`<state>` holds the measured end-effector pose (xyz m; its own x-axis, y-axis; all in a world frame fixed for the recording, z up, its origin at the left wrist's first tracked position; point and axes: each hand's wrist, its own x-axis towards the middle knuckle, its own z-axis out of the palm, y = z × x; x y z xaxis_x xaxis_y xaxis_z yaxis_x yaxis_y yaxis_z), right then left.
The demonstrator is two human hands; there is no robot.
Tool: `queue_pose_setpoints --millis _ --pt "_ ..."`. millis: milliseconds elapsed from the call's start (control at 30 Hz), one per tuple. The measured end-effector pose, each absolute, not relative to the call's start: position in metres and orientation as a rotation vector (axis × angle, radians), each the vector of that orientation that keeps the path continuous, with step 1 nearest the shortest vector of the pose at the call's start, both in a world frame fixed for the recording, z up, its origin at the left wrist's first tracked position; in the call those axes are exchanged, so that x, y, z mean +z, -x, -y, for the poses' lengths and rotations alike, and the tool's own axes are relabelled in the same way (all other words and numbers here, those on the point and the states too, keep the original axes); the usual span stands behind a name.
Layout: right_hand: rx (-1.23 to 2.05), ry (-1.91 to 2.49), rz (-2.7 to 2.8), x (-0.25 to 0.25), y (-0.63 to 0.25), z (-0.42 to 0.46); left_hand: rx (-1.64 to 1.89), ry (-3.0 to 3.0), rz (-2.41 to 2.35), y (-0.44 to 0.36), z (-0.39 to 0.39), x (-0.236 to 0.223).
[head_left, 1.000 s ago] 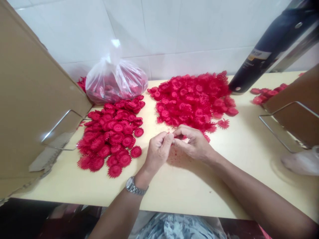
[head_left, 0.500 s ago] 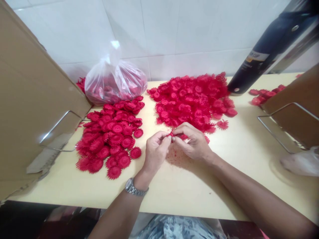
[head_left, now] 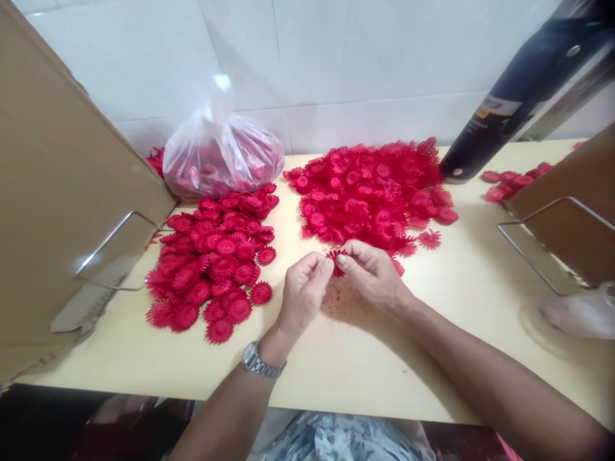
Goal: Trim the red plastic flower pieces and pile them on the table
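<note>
Red toothed rosette pinched between both hands, near side of the big heap

Nearest: patterned cloth [head_left: 350,442] at the surface's [head_left: 336,384] front edge. Metal-band watch [head_left: 257,360] on left wrist, nearer than the big heap.

Left hand [head_left: 302,288]: thumb and forefinger closed on the left rim of the red rosette [head_left: 337,264]. Right hand [head_left: 377,278]: thumb and fingers on its right side, thumb on top. Rosette sits between the hands, just in front of the big heap; far rim partly hidden by fingers, finish of the teeth too small to judge.

Handling, my judgement: teeth look thin and easily bent or torn, so light fingertip pinch. Left steadies the rim, right works small bits at a time; turn the piece rather than twist the wrists. Press near the centre, not on the tooth tips. Hold it low over the surface, a little off the heap, so it doesn't snag neighbours.

Red specks [head_left: 341,304] on the surface below the hands, near side of the big heap.

Further: left heap [head_left: 216,250] of rosettes, left of and apart from the big heap [head_left: 358,192]. Best not mix the two.

Far: knotted plastic bag [head_left: 218,157] with red contents, left of the big heap; dark bottle [head_left: 509,109] at its right end; tiled wall [head_left: 312,57] behind.
</note>
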<state>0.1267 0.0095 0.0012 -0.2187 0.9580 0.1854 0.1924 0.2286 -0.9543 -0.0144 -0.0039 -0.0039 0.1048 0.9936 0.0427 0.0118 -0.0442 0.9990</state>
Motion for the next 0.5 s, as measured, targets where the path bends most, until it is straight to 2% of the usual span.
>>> queue_pose_setpoints --millis 200,367,500 --pt "1.005 1.165 1.648 -0.0015 -0.1275 -0.0126 1.056 -1.226 -1.034 0.0127 0.0043 -0.0021" --pt "1.046 1.182 1.625 -0.0054 -0.1244 -0.0124 1.323 -1.320 -1.096 0.0109 0.0043 -0.0042" --pt "1.011 1.178 1.677 -0.0057 -0.1236 -0.0125 1.262 -1.520 -1.175 0.0107 0.0022 -0.0055"
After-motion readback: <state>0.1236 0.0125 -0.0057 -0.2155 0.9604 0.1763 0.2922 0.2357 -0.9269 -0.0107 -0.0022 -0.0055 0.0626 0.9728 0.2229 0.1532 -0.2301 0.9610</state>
